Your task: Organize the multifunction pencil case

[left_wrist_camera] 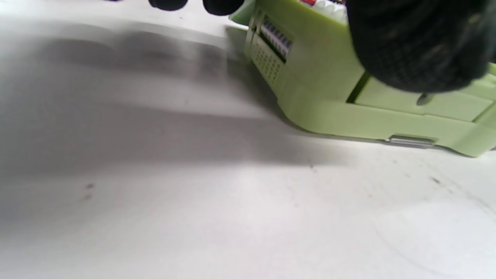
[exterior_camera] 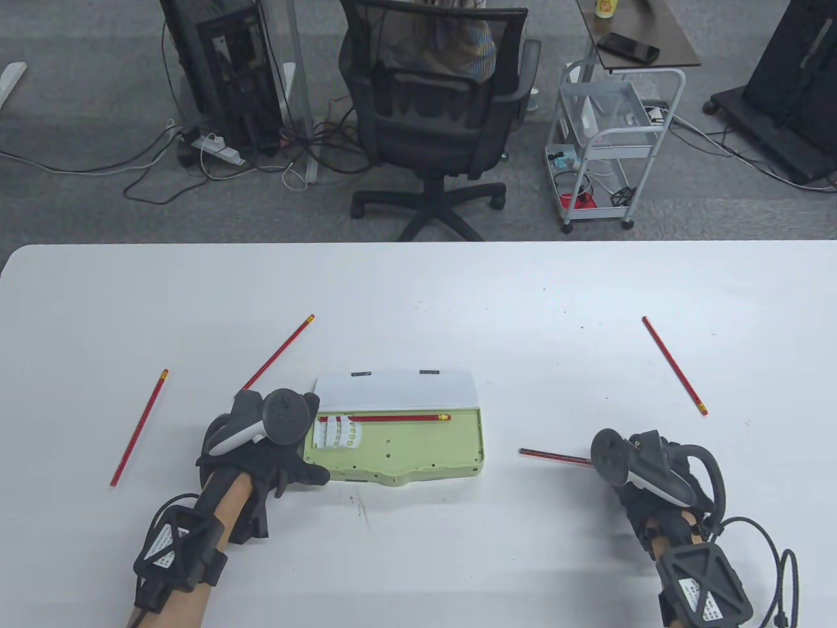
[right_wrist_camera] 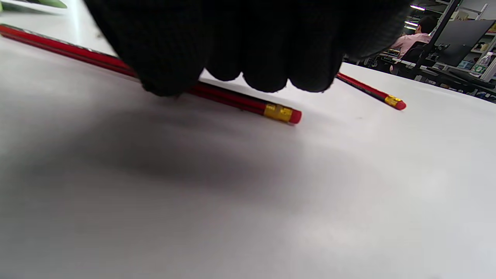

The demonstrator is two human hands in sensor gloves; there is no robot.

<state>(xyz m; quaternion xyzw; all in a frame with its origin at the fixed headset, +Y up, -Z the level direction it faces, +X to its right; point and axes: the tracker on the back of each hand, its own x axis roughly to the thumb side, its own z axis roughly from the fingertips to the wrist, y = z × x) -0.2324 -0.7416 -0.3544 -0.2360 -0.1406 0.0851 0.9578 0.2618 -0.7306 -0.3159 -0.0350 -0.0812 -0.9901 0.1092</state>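
Green pencil case (exterior_camera: pixel 399 451) lies open at the tabletop (exterior_camera: pixel 418 294) centre, one red pencil (exterior_camera: pixel 386 417) already seated along its rear slot. Step in hand, by appearance: gathering the next pencil. Left hand (exterior_camera: pixel 265 445) rests at the case's left end, thumb on its near corner, steadying it; fingers relaxed. Right hand (right_wrist_camera: pixel 240 46) arches over the nearest loose pencil (right_wrist_camera: pixel 248 104), fingertips curled onto it. Next move calls for a firm pinch, then a lift toward the case.
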